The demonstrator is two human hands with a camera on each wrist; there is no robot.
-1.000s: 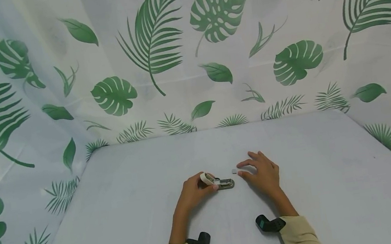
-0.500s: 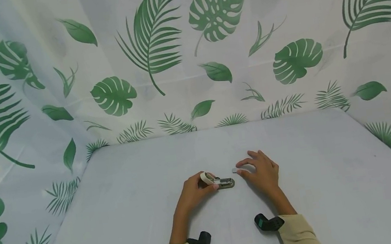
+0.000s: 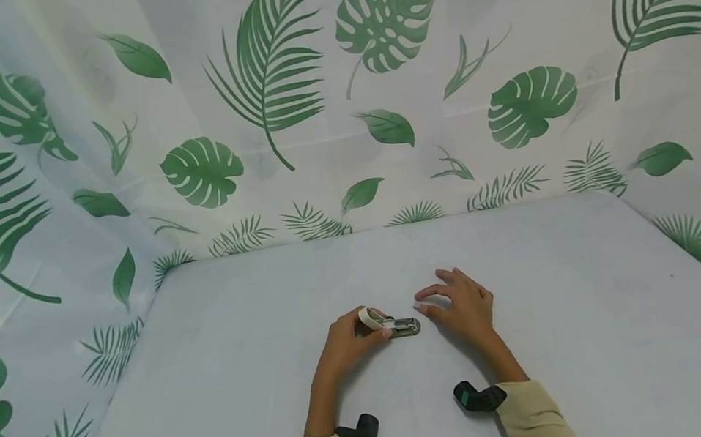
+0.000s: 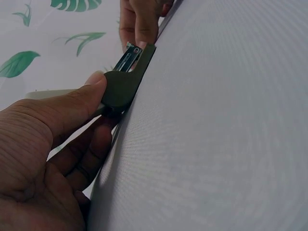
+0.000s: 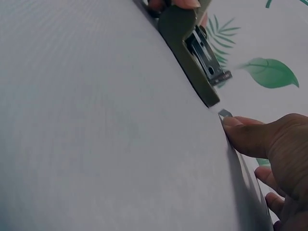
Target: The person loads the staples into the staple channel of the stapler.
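Note:
My left hand (image 3: 345,342) grips the rear of a small stapler (image 3: 405,327) lying on the table. Its pale top cover is swung up and back, so the metal staple channel (image 5: 206,54) lies exposed, with the dark base (image 4: 120,90) underneath. Just right of the stapler's front end, my right hand (image 3: 467,310) pinches a small silvery strip of staples (image 5: 224,113) between thumb and forefinger, low over the tabletop. The right hand's other fingers are spread and loosely bent. Most of the strip is hidden by the thumb in the right wrist view.
A plain white table (image 3: 237,314) spreads around both hands. Curtains printed with green leaves (image 3: 314,142) stand at the back and along the sides. Each wrist carries a black camera (image 3: 480,396) that sticks inward over the table.
My right hand has shifted slightly left with the strip of staples, closer to the stapler's front end, and its fingertips cover more of the strip. The left hand and stapler stay put.

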